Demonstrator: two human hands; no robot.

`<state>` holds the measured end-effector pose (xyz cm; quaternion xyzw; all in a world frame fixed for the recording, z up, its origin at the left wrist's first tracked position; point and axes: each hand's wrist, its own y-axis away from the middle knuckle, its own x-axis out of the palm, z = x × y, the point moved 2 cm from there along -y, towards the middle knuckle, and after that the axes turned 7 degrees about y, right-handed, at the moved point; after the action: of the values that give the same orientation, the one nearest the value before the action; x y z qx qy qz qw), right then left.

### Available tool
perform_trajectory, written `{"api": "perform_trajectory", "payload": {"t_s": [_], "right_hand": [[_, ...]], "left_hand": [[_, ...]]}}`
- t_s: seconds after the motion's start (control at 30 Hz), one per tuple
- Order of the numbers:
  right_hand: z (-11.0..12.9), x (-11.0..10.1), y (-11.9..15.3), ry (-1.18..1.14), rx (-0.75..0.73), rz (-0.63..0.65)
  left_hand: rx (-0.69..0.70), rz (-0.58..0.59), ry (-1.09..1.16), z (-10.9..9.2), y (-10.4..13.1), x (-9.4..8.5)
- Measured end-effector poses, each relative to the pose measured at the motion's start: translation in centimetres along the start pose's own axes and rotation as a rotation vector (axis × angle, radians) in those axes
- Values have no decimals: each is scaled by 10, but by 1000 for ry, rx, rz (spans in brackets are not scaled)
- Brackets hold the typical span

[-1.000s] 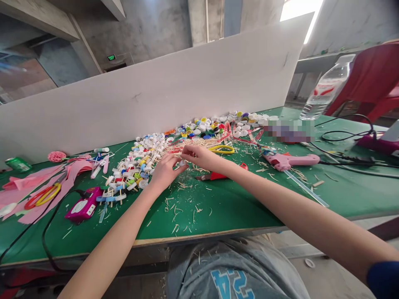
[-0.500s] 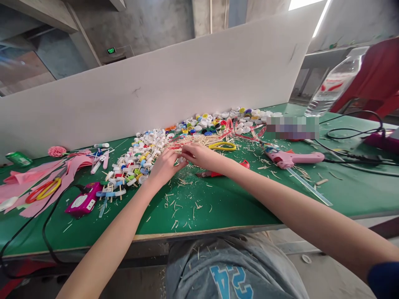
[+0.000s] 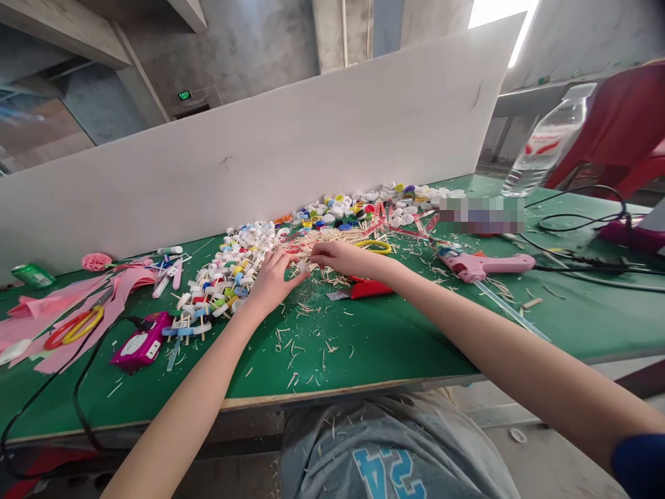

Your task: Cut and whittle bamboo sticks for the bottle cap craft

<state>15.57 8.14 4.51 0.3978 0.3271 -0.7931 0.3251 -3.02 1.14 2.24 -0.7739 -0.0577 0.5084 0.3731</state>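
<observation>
Over the middle of the green table, my left hand (image 3: 273,278) pinches a small white piece (image 3: 302,266) that looks like a bottle cap, between thumb and fingers. My right hand (image 3: 347,259) is just to its right, fingertips bent together; whatever they hold is hidden. Beyond both hands lies a pile of thin wooden sticks (image 3: 332,238). Left of my left hand spreads a heap of bottle caps with sticks attached (image 3: 221,274). Below my right hand rests a red utility knife (image 3: 366,289), its blade showing. Yellow scissor handles (image 3: 375,246) show just behind my right wrist.
Loose caps (image 3: 337,206) line the white partition (image 3: 260,152). At right are a pink glue gun (image 3: 483,265) with its cord and a water bottle (image 3: 543,145). At left lie pink cloth strips (image 3: 119,291), scissors (image 3: 77,327), a magenta box (image 3: 143,343) and a green can (image 3: 34,276).
My hands have moved slightly apart, uncovering the white piece between them. The red knife shows more of its body below my right hand. The view has shifted slightly.
</observation>
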Motion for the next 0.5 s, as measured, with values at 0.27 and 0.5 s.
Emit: {"api": "perform_trajectory", "payload": {"t_s": [0.27, 0.5], "right_hand": [[9, -3, 3, -23, 69, 71], [14, -1, 4, 21, -7, 38]], "left_hand": [[-84, -23, 231, -1, 1, 1], [-55, -48, 343, 2, 1, 2]]}}
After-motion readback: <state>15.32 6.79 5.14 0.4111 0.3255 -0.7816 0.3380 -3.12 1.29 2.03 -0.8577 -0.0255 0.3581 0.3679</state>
